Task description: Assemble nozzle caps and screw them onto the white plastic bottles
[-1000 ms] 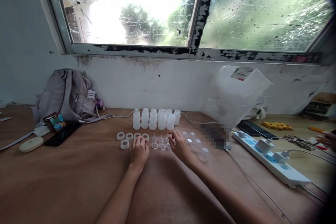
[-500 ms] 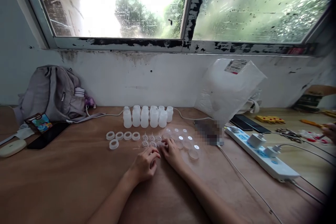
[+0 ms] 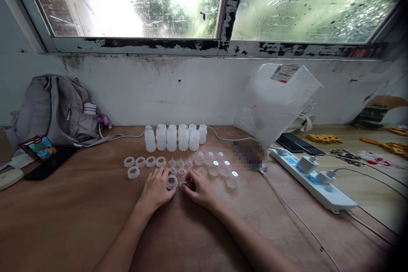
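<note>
My left hand (image 3: 157, 188) has its fingers closed round a translucent white ring (image 3: 171, 182) close to the tabletop. Just right of it, my right hand (image 3: 198, 187) pinches a small clear nipple (image 3: 184, 185). Beyond my hands lie several more clear nipples (image 3: 180, 163) in short rows. Several white rings (image 3: 140, 161) lie to the left. On the right are several clear round caps (image 3: 213, 171) and small white discs (image 3: 227, 162). Several frosted bottles (image 3: 172, 138) stand upright in a group near the wall.
A grey backpack (image 3: 54, 106) and a black phone (image 3: 51, 163) are at the left. A plastic bag (image 3: 277, 97) leans on the wall at the right. A white power strip (image 3: 314, 180) with plugs and cables lies right of a blurred device (image 3: 250, 155).
My left hand has moved left and now holds a ring. My right hand has come back towards me with a nipple. The view has shifted slightly. The hand at the far right edge is gone.
</note>
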The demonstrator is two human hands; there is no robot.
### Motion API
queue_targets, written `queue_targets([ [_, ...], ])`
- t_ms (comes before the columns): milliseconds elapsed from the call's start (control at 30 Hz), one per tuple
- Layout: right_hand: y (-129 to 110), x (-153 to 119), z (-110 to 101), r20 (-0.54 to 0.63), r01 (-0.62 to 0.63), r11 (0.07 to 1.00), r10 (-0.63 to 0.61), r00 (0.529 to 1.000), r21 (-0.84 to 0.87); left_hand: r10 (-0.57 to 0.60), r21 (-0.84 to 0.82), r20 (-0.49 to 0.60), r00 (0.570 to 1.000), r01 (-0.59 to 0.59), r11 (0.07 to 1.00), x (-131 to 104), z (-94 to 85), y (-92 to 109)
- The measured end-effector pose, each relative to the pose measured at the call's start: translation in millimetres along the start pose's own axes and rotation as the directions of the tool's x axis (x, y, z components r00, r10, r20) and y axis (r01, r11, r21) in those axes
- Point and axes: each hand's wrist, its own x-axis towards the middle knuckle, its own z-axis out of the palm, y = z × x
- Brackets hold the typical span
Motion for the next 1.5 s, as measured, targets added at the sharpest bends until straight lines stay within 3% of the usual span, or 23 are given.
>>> queue_targets([
  [100, 1, 0, 0, 0.046, 0.029, 0.999, -0.028, 0.999, -0.016, -0.054, 0.023, -0.003, 0.999, 0.054, 0.998, 0, 3.1, -3],
  [233, 2, 1, 0, 0.065, 0.023, 0.999, -0.025, 0.998, 0.026, -0.039, -0.152, -0.142, 0.989, 0.017, 0.988, 1, 3.5, 3],
  [400, 10, 5, 2, -0.062, -0.084, 0.975, 0.098, 0.993, 0.204, 0.093, -0.335, -0.161, 0.983, -0.143, 0.931, -1, 11.4, 17],
  [500, 16, 6, 3, -0.129, -0.141, 0.946, 0.185, 0.974, 0.291, 0.139, -0.379, -0.129, 0.982, -0.178, 0.908, -2, 17.8, 23],
  [833, 20, 7, 4, -0.156, -0.206, 0.923, 0.267, 0.951, 0.326, 0.097, -0.176, -0.029, 0.995, -0.1, 0.979, -3, 17.1, 26],
  [1167, 16, 8, 1, -0.161, -0.201, 0.935, 0.255, 0.953, 0.293, 0.13, -0.158, 0.02, 0.991, -0.125, 0.979, -3, 22.8, 25],
  [1400, 17, 8, 3, -0.165, -0.196, 0.934, 0.253, 0.953, 0.3, 0.093, -0.247, -0.05, 0.994, -0.103, 0.963, -2, 20.0, 27],
  [1500, 16, 9, 2, -0.173, -0.194, 0.931, 0.255, 0.951, 0.309, 0.018, -0.398, -0.082, 0.996, -0.049, 0.916, 1, 22.4, 25],
])
